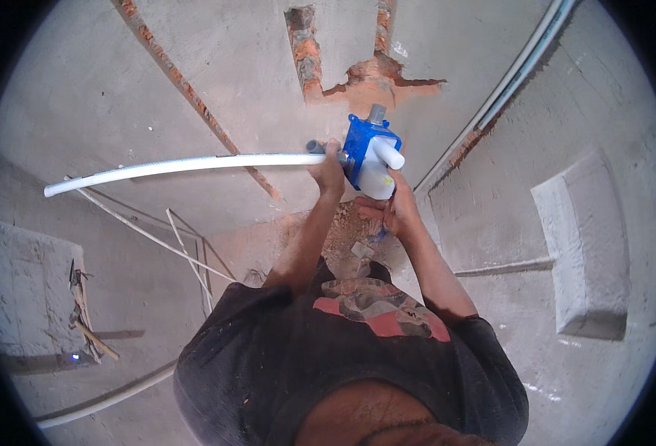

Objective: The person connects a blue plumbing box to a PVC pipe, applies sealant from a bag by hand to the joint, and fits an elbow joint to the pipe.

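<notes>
In front of my chest a blue box [356, 145] with a white cover [376, 177] is held up, probably a wall valve body. A white knob-like stub juts from the cover, and a grey pipe fitting [377, 114] sticks out at the top. From the box's left side a long white pipe [194, 164] runs far to the left, bending slightly down. My left hand [329, 175] is closed around the pipe's end beside the box, near another grey fitting [314, 147]. Against the cover's lower right side my right hand [393, 209] grips the box, some fingers stretched beneath.
Ahead, the plastered wall has a chiselled recess [372, 80] with exposed brick, and a narrow groove [186, 89] slants to its left. Pipes [525, 63] run along the right corner. Thin rods [149, 232], a hammer [94, 338] and rubble [343, 230] lie lower down.
</notes>
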Demonstrator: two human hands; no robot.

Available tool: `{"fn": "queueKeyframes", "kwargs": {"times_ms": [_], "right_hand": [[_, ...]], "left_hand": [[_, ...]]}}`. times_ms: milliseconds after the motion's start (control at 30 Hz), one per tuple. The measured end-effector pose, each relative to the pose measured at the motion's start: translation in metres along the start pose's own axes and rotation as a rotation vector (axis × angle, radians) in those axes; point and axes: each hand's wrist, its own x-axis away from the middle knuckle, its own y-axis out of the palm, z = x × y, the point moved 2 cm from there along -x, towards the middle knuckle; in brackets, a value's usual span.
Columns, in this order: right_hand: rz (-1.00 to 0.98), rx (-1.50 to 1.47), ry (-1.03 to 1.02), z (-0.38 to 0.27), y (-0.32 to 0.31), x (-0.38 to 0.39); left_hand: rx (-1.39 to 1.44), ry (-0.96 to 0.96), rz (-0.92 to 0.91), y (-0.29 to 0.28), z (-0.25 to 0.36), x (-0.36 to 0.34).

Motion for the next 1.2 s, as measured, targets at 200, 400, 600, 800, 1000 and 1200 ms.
{"fn": "queueKeyframes", "kwargs": {"times_ms": [200,400,600,800,1000,1200], "right_hand": [[-0.036,0.023,0.057,-0.031,-0.008,-0.051],[-0.006,-0.076,0.12,-0.029,-0.026,-0.093],[-0.049,-0.125,0.084,-0.027,-0.029,-0.121],[-0.022,-0.114,0.146,-0.022,-0.038,-0.151],[-0.011,-0.12,0.069,-0.057,-0.002,-0.136],[-0.078,-0.123,-0.064,-0.071,-0.005,-0.135]], "left_hand": [[-0.07,0.018,0.007,0.033,-0.027,-0.043],[-0.052,0.075,-0.009,0.044,-0.039,-0.075],[-0.083,0.073,0.049,0.05,-0.04,-0.095],[0.002,0.03,0.044,0.057,-0.053,-0.104],[0.003,0.018,0.038,0.068,-0.055,-0.101],[0.034,0.045,-0.058,0.075,-0.058,-0.106]]}}
